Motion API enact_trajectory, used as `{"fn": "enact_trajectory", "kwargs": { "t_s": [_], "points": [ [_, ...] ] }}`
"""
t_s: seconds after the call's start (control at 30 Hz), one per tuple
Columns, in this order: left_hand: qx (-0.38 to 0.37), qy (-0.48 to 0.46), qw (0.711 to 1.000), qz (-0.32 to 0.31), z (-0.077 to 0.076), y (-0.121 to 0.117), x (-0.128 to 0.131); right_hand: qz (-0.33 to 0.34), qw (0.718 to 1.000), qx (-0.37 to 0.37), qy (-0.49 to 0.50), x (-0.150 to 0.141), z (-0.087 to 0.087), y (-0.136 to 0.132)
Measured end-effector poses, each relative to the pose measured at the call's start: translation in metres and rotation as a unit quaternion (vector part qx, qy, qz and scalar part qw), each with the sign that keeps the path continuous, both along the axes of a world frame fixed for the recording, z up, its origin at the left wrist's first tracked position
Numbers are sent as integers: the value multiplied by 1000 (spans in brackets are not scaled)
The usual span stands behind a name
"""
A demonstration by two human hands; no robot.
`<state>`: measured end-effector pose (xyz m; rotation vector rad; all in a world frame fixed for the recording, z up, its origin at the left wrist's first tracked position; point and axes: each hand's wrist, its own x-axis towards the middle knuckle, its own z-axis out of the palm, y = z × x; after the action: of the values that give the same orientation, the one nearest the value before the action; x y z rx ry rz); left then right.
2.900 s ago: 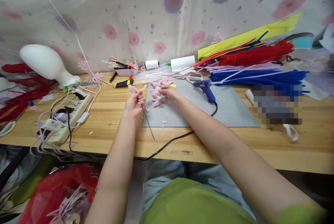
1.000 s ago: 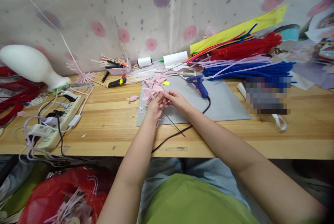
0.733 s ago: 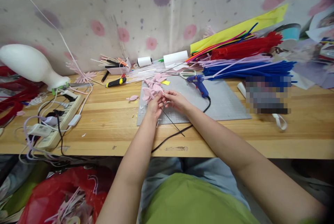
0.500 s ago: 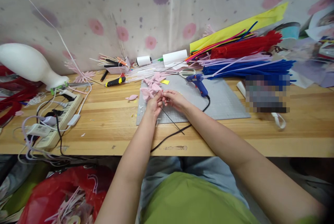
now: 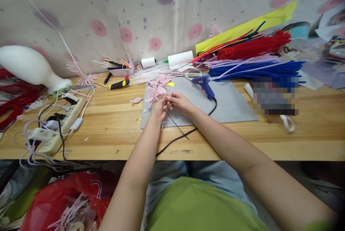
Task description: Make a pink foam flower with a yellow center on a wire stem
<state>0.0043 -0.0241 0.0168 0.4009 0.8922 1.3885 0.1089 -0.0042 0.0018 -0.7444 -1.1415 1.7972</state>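
My left hand (image 5: pixel 159 107) is closed in a pinch at the lower edge of a cluster of pink fuzzy petals (image 5: pixel 156 90). From under the fingers a thin dark wire stem (image 5: pixel 176 125) slants down to the right. My right hand (image 5: pixel 179 102) meets the left at the fingertips, thumb and forefinger pressed together at the top of that stem. What exactly lies between the fingertips is hidden. A single pink petal piece (image 5: pixel 136 100) rests on the wood to the left. Beneath both hands is a grey cutting mat (image 5: pixel 229 105).
A blue glue gun (image 5: pixel 205 86) lies on the mat, its black cord (image 5: pixel 175 139) looping in front of my hands. Scissors (image 5: pixel 192 74) and bundles of blue (image 5: pixel 256 70) and red pipe cleaners (image 5: pixel 253 46) are behind. A utility knife (image 5: pixel 119 84) and power strip (image 5: pixel 63 126) sit left.
The petals have turned slightly and the stem's lower end has shifted a little to the left. Both hands keep their pinch in nearly the same place.
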Motion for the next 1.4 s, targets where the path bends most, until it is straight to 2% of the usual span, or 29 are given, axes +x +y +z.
{"fn": "enact_trajectory", "kwargs": {
  "t_s": [0.2, 0.3, 0.4, 0.5, 0.57, 0.6, 0.63, 0.7, 0.73, 0.8, 0.83, 0.87, 0.97, 1.1, 1.2, 1.23, 1.3, 1.33, 1.4],
  "points": [
    [3, -13, 999, -39, -1, 1, -2, -1, 1000, 1, 17, 2, -3, 2],
    [-10, -12, 999, -32, 0, 0, -2, 6, 1000, -22, 14, 1, -2, 1],
    [-20, -27, 999, -13, 1, -1, -3, 40, 998, -40, -39, 7, 8, 0],
    [-27, -63, 998, -2, 3, -3, -9, 118, 980, -6, -159, 35, 26, 1],
    [-33, -87, 996, -3, 4, -4, -15, 149, 947, 35, -284, 68, 38, 7],
    [-37, -96, 995, -6, 5, -5, -18, 136, 925, 51, -350, 87, 41, 11],
    [-42, -103, 994, -9, 6, -5, -20, 112, 896, 57, -425, 107, 44, 17],
    [-50, -110, 993, -15, 6, -4, -24, 36, 819, 79, -567, 143, 43, 28],
    [-52, -111, 992, -16, 6, -4, -25, -2, 786, 96, -610, 157, 40, 33],
    [-52, -107, 993, -16, 6, -3, -26, -94, 735, 138, -657, 172, 31, 42],
    [-49, -103, 993, -16, 5, -3, -25, -131, 726, 150, -659, 173, 26, 45],
    [-45, -96, 994, -15, 4, -3, -25, -160, 726, 160, -649, 170, 20, 48],
    [-33, -68, 997, -7, 1, -4, -24, -205, 757, 180, -594, 147, 1, 52],
    [-23, -42, 999, -10, -2, -6, -22, -286, 780, 149, -536, 125, -16, 55],
    [-22, -19, 999, -15, -2, -7, -21, -323, 841, 126, -416, 121, -14, 49],
    [-21, -11, 1000, -16, -1, -7, -20, -314, 867, 124, -365, 121, -10, 45],
    [-19, 1, 1000, -18, -1, -7, -19, -252, 918, 131, -277, 119, 1, 33],
    [-18, 5, 1000, -18, -1, -7, -18, -207, 936, 138, -249, 116, 6, 26],
    [-17, 11, 1000, -15, -2, -7, -18, -123, 955, 149, -226, 110, 15, 13]
  ]
}}
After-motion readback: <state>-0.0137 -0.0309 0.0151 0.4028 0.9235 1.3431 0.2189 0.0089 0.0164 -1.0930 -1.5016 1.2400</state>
